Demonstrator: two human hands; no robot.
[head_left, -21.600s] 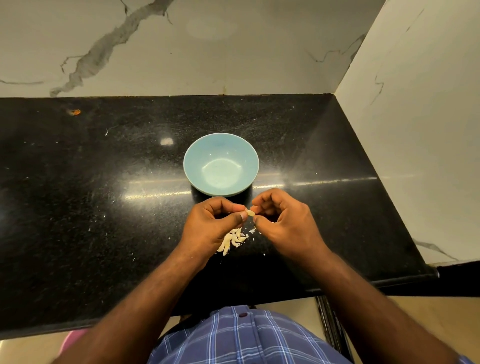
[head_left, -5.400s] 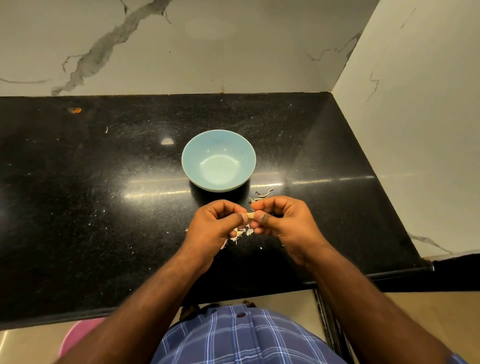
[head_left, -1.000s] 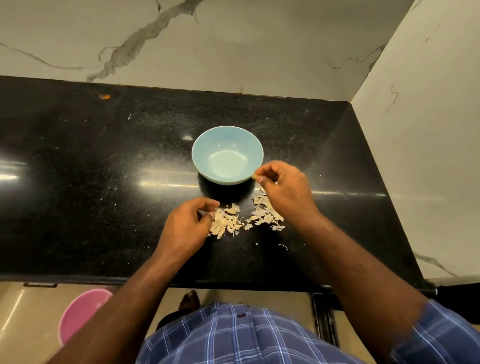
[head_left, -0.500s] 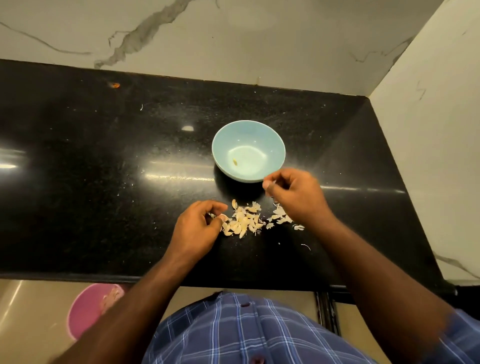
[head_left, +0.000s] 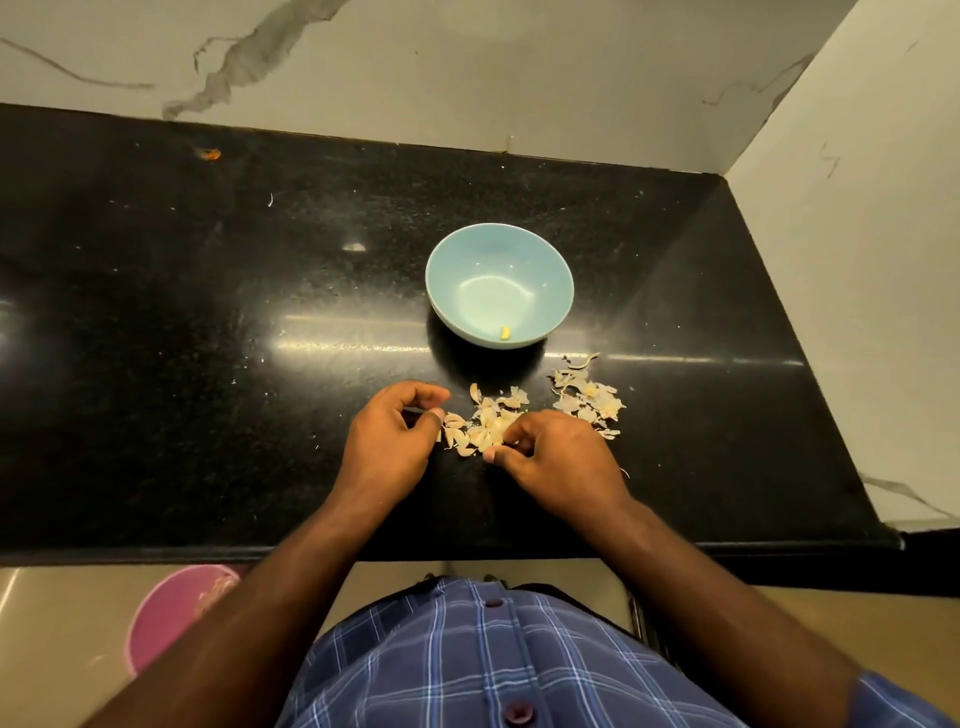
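Observation:
A light blue bowl (head_left: 441, 291) stands on the black counter (head_left: 208, 322) with one small peeled garlic clove (head_left: 504, 332) in it near its front wall. In front of the bowl lies a pile of garlic cloves (head_left: 485, 418), and to its right a heap of dry garlic skins (head_left: 587, 402). My left hand (head_left: 387, 447) rests at the pile's left edge, fingers loosely curled, thumb tip touching a clove. My right hand (head_left: 561, 462) reaches into the pile's near side and pinches a clove between thumb and fingers.
Marble walls close off the counter at the back and on the right (head_left: 857, 260). A pink bin (head_left: 166, 618) holding some skins stands on the floor below the counter's front edge, at the left. A small orange speck (head_left: 210, 154) lies far back left.
My right hand dropped a peeled clove into the bowl, then came back down to the pile of cloves. My left hand stayed at the pile's left edge. The camera shifted.

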